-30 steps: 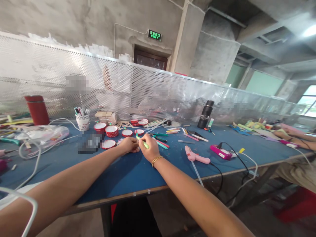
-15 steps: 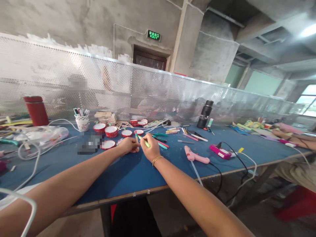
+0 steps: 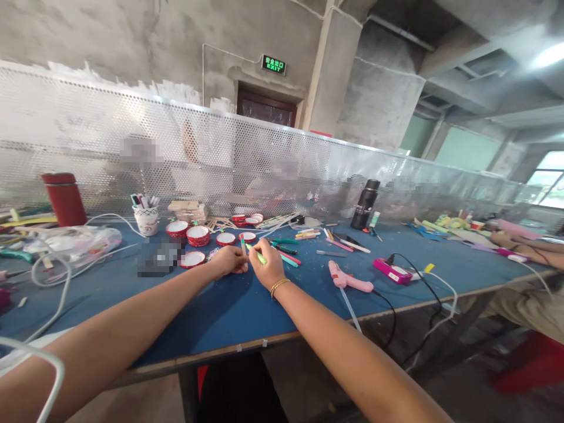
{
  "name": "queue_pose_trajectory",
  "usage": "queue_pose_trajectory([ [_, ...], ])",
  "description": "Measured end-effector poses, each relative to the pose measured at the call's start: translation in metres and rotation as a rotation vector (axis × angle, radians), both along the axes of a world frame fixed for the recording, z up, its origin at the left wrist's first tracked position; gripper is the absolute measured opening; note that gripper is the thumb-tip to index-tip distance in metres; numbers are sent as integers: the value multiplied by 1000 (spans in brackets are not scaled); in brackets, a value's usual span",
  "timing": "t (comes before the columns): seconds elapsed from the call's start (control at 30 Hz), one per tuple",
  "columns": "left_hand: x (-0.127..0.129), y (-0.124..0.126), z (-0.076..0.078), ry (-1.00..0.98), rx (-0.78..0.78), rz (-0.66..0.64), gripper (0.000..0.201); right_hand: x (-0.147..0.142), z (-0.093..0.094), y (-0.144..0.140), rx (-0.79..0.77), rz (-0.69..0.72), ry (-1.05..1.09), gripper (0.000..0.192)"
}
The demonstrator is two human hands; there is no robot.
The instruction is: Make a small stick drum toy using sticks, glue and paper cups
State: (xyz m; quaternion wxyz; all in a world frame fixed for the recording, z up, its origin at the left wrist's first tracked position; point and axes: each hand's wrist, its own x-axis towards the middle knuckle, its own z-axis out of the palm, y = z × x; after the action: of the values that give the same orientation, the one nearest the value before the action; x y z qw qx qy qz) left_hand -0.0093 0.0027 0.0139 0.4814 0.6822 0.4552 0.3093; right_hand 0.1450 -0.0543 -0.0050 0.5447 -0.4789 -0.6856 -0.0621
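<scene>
One red bottle (image 3: 65,202) stands well to the left of the left hand (image 3: 230,261), with a clear plastic bag (image 3: 94,239) lying on its near side. Closer to that hand come a patterned cup (image 3: 147,222) of pens (image 3: 141,201) and, nearer the body, a blurred dark object (image 3: 161,258). Round red-and-white pieces (image 3: 198,235), some stacked, sit left of and beyond the left hand, whose fingers are closed on a flat stick (image 3: 242,244) with a coloured upper end. The stick is between the two hands, pointing away from the body. Just beside it, the right hand (image 3: 267,265) grips a lime-green marker (image 3: 262,258), tip towards the stick; whether they touch is too small to tell. Right of the right hand lie a pink glue gun (image 3: 350,278), a black bottle (image 3: 365,205) standing beyond it, and a magenta box (image 3: 392,271).
</scene>
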Motion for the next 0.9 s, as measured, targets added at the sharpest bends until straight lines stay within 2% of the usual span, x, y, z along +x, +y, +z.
queue_pose_trajectory([
  [0.4, 0, -1, 2, -23, -7, -12, 22, -2, 2, -3, -2, 28, -64, 14],
  [0.7, 2, -3, 3, 21, -12, 31, 36, 2, 0, 2, 2, -5, 35, 16],
  [0.9, 0, -1, 2, -24, -16, 1, 25, -1, 1, -3, 3, 34, -45, 16],
])
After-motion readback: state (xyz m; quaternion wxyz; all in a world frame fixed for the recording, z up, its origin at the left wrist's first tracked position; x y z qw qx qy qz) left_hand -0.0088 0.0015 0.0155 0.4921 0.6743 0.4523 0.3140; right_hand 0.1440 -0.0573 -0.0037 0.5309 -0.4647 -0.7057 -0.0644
